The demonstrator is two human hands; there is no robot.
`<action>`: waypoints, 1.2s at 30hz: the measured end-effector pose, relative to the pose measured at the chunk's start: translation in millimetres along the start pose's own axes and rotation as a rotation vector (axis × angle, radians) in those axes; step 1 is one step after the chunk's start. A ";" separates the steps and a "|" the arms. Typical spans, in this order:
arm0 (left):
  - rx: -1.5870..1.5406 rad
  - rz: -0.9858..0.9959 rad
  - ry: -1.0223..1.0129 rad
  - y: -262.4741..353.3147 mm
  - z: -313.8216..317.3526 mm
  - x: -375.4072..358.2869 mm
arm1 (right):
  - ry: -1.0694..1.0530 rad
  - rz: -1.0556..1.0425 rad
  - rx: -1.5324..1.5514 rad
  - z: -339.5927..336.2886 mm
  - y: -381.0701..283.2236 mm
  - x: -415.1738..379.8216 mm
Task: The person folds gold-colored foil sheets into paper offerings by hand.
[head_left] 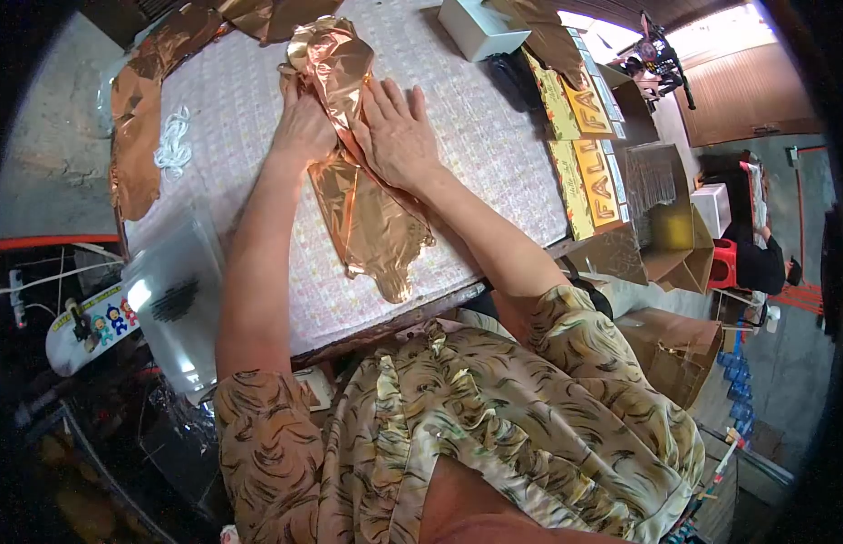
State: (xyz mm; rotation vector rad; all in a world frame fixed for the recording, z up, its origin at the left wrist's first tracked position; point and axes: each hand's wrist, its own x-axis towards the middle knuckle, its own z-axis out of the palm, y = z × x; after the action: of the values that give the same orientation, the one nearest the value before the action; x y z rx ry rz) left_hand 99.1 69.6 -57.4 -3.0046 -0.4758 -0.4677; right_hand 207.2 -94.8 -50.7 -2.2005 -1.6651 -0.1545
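So there's a long, crinkly copper foil piece [372,222] lying roughly mid-worktop [494,136], running from close to the far edge down toward the near edge, with a sort of ragged tab at the near end. Both hands are on it. Left hand [304,129] is on its left side, fingers bent in against the foil and partly tucked out of sight, so I can't tell how tight the grip is. Right hand [399,136] is palm down on the other side, fingers straight and a bit spread, pressing along the foil's edge and not closed on anything.

Over by the left edge there's a bundle of white string [173,145] next to more copper foil [136,150]. Clear plastic [172,299] sits at the near left corner, yellow FALL packs [589,177] line the right edge, and a white box [480,32] is up near the far right corner.
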 end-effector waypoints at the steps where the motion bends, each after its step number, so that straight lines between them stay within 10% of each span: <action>1: -0.022 0.003 0.016 -0.5 1.7 -0.3 | 0.011 0.005 -0.001 0.2 -0.6 -0.5; 10: -0.258 -0.073 0.017 -8.7 -10.5 7.8 | -0.022 0.028 -0.094 -1.7 -5.6 -1.9; 16: -1.373 -0.528 0.017 -46.3 -53.9 25.5 | -0.021 0.031 -0.069 -4.3 -7.1 -1.8; 18: -1.323 -0.711 0.184 -51.9 -71.1 38.1 | -0.029 0.038 -0.077 -4.5 -7.5 -1.3; 21: -0.306 -0.412 0.635 -54.0 -88.7 53.2 | -0.001 0.039 -0.048 -3.2 -7.7 -1.6; 27: -0.416 0.095 0.184 -19.0 -38.0 70.7 | 0.042 0.032 -0.021 -3.4 -8.8 -0.9; 36: -0.526 -0.106 0.192 -3.6 -0.9 76.5 | 0.002 0.029 -0.083 -3.1 -7.7 -0.5</action>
State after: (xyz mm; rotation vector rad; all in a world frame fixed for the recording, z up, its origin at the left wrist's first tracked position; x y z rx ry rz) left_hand 167.0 95.2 -33.0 -3.3777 -0.5747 -1.0260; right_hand 200.2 -94.6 -46.2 -2.2829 -1.6532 -0.2209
